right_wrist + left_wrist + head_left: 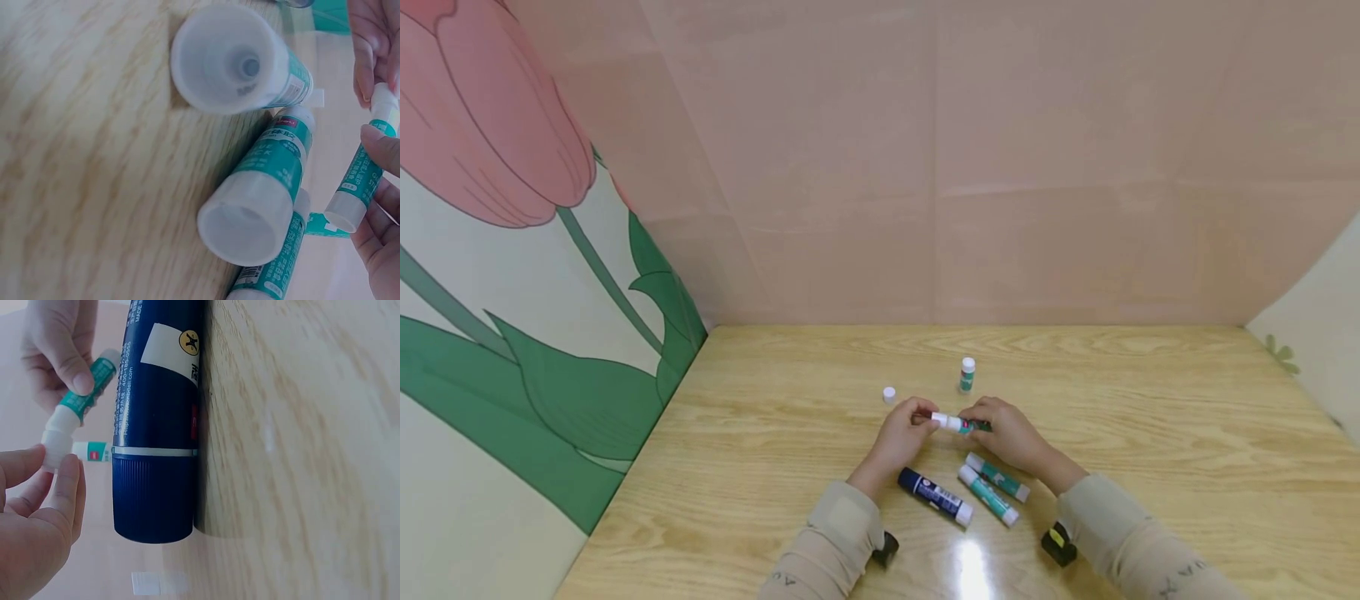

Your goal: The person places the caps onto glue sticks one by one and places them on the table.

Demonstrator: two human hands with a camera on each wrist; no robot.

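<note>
My left hand pinches a white cap between thumb and fingertips, at one end of a green-and-white glue stick. The stick's green body is gripped by my right hand, thumb along its side in the right wrist view. Cap and stick are held in line above the table, the cap end toward the left. Just beyond the hands, another green glue stick stands upright with its white top on. A small loose white cap sits on the table left of it.
Nearer me lie a thick navy glue stick with a white end and two green glue sticks side by side, between my forearms. Black wrist devices show beneath both sleeves. The wooden table meets a pinkish wall behind.
</note>
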